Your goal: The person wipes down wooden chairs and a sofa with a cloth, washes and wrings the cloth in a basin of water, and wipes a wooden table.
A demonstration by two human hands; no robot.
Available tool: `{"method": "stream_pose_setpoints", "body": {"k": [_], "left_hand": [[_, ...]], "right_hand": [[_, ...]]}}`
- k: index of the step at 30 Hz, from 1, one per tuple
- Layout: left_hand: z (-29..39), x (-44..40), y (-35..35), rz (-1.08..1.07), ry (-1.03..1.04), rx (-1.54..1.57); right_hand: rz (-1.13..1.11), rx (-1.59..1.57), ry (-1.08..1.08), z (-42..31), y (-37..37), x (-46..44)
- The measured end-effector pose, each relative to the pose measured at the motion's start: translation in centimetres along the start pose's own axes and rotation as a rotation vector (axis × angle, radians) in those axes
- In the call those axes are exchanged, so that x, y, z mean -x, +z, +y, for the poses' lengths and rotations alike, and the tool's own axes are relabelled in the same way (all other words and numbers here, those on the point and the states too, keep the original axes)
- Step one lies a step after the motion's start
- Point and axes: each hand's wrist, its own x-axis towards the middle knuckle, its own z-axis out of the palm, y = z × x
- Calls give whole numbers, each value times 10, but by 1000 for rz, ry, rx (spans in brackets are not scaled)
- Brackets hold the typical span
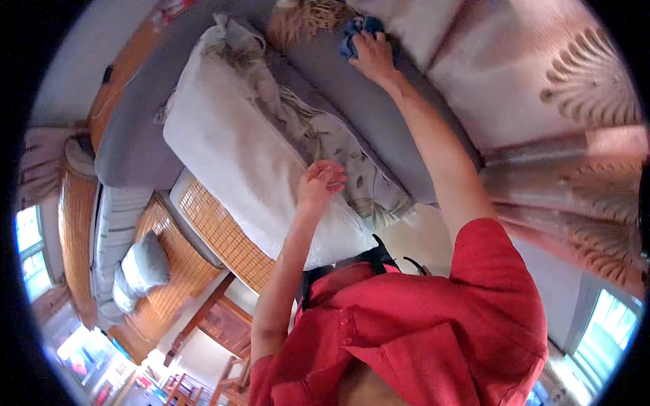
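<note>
Holding a crumpled blue cloth (349, 39) beneath the bent, slightly spread fingers of the right hand (374, 57), on the gray sofa backrest (365, 108) at the far side, a little right of the middle. Cannot tell how tightly gripped, with much of the cloth hidden under the hand. Just left of the cloth, close by a tan fringed fabric (308, 17). Curling the fingers of the left hand (323, 181) loosely, half open, nearer and left of the right hand. Cannot tell whether touching or just above the bedding there. Beneath that hand, along the border between a white quilted pad (223, 135) and a rumpled leaf-print cover (325, 139), both stretched from the far left toward the near middle. Beside the pad's left edge, onto a bamboo seat mat (223, 220); farther left, across to another bamboo-matted seat (172, 291) bearing a gray pillow (145, 260). At the far left, up to a rounded gray cushion (135, 142). On the right, past the backrest, over to pale pinkish curtains (508, 88) with fan-shaped motifs. At the near side, back along both bare forearms to a red shirt (420, 318). Outermost, near left and near right, out to bright windows (606, 325).
</note>
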Motion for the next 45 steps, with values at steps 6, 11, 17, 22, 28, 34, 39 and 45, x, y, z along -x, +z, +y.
{"method": "stream_pose_setpoints", "body": {"k": [6, 11, 17, 22, 28, 34, 39, 45], "left_hand": [[-5, 2, 17, -27, -38, -161], [-30, 2, 26, -102, -91, -259], [-64, 9, 38, -142, -211, -228], [-65, 14, 43, -175, -222, -286], [-64, 4, 23, -205, -134, -45], [-27, 19, 26, 10, -49, -84], [-26, 16, 21, 36, -44, -80], [-50, 15, 16, 8, -55, -33]], "right_hand": [[164, -106, 137, 41, -31, 174], [54, -40, 341, 55, -57, 311], [-10, -37, 482, 18, -62, 353], [42, -51, 202, -1, -36, 271], [198, -73, -228, -23, 11, 127], [248, 74, -528, -64, 43, -22], [275, 2, -600, -94, 55, -110], [135, 39, -571, -84, 43, -57]]}}
